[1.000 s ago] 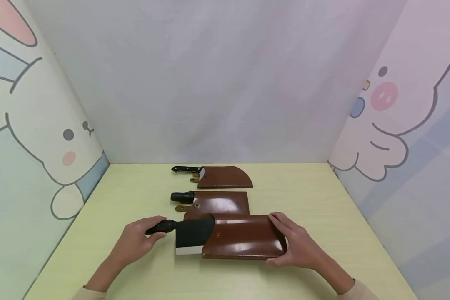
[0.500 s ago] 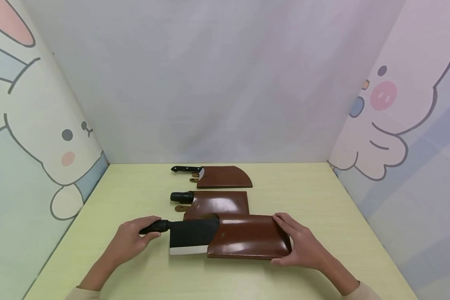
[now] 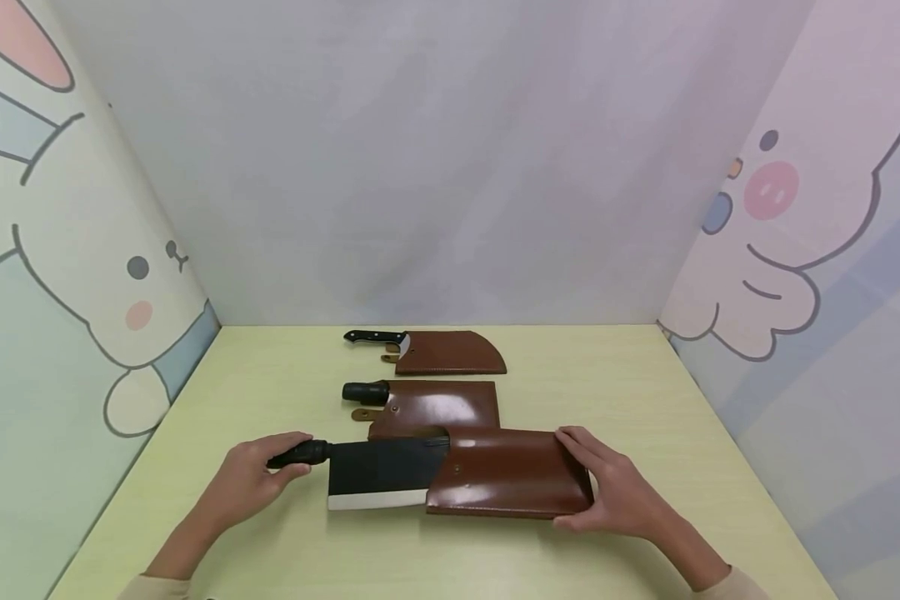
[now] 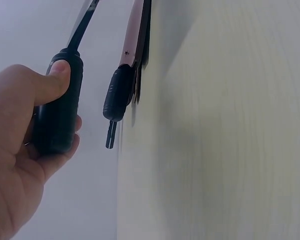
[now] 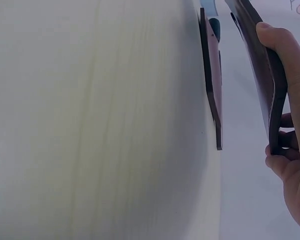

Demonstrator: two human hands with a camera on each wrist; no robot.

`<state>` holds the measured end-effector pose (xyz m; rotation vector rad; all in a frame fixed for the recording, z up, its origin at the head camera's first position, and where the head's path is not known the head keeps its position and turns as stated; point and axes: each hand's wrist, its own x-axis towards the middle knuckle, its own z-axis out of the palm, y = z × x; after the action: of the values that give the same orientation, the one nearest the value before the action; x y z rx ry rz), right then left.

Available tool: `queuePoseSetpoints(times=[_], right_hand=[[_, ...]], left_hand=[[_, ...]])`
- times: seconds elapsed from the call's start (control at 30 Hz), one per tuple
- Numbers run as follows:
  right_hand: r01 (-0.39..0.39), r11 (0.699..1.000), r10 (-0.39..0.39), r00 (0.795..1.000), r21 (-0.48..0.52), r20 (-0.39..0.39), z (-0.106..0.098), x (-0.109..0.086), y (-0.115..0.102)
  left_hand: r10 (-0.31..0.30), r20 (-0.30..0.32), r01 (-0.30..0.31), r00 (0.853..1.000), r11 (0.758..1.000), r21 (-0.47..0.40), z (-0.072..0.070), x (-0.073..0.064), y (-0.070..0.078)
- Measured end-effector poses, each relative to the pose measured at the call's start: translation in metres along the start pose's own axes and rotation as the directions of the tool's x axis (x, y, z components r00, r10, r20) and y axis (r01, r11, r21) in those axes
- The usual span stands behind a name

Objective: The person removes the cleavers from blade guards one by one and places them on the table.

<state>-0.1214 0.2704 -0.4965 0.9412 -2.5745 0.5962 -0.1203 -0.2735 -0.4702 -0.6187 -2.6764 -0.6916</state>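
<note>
A cleaver (image 3: 378,468) with a dark blade and a pale cutting edge is partly inside a glossy brown leather sheath (image 3: 521,473). My left hand (image 3: 249,477) grips the cleaver's black handle (image 4: 57,107), thumb pressed along it in the left wrist view. With my right hand (image 3: 611,487) I hold the sheath by its far right end, the thumb on one edge and fingers on the other. Both are held above the table. The blade's tip is hidden inside the sheath. In the right wrist view the sheath (image 5: 262,70) is seen edge-on.
Behind them on the pale wooden table (image 3: 607,375) lies a second sheathed knife (image 3: 446,404) with a black handle and a strap. Farther back rests a third sheathed knife (image 3: 453,353) with a riveted handle. Cartoon-printed walls (image 3: 780,275) stand at both sides.
My left hand has moved left with the cleaver, and my right hand has shifted slightly right with the sheath. More of the blade shows now. The two knives behind have not moved.
</note>
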Motion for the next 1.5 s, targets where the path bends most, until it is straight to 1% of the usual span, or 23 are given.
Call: queuePoseSetpoints(times=[0.13, 0.4, 0.53, 0.7, 0.9, 1.03, 1.27, 1.5], right_hand=[[-0.015, 1.000, 0.015, 1.000, -0.017, 0.011, -0.002, -0.004, 0.004], [-0.048, 0.998, 0.049, 0.998, -0.031, 0.038, -0.007, -0.014, 0.010], [-0.058, 0.997, 0.060, 0.997, -0.050, 0.039, -0.009, -0.021, 0.013], [-0.078, 0.995, 0.081, 0.996, -0.064, 0.045, -0.013, -0.029, 0.017], [-0.110, 0.991, 0.115, 0.991, -0.079, 0.066, -0.018, -0.037, 0.016], [-0.134, 0.989, 0.140, 0.986, -0.070, 0.089, -0.020, -0.042, 0.014], [-0.144, 0.986, 0.152, 0.983, -0.079, 0.106, -0.020, -0.048, 0.014], [-0.150, 0.986, 0.158, 0.981, -0.075, 0.116, -0.019, -0.049, 0.016]], left_hand=[[0.012, -0.009, -0.012, 1.000, 1.000, -0.001, -0.002, -0.002, -0.004], [0.042, -0.016, -0.042, 0.999, 0.999, 0.033, -0.004, -0.007, -0.011], [0.047, -0.009, -0.047, 0.999, 0.999, 0.028, -0.006, -0.011, -0.014], [0.058, -0.016, -0.058, 0.998, 0.998, 0.008, -0.007, -0.015, -0.023], [0.047, 0.005, -0.048, 0.999, 0.999, 0.012, -0.009, -0.018, -0.028], [0.037, 0.019, -0.038, 0.999, 0.999, 0.015, -0.010, -0.021, -0.031], [0.019, 0.046, -0.020, 0.999, 1.000, 0.022, -0.005, -0.026, -0.036], [0.014, 0.070, -0.016, 0.997, 0.999, 0.030, 0.001, -0.027, -0.041]])
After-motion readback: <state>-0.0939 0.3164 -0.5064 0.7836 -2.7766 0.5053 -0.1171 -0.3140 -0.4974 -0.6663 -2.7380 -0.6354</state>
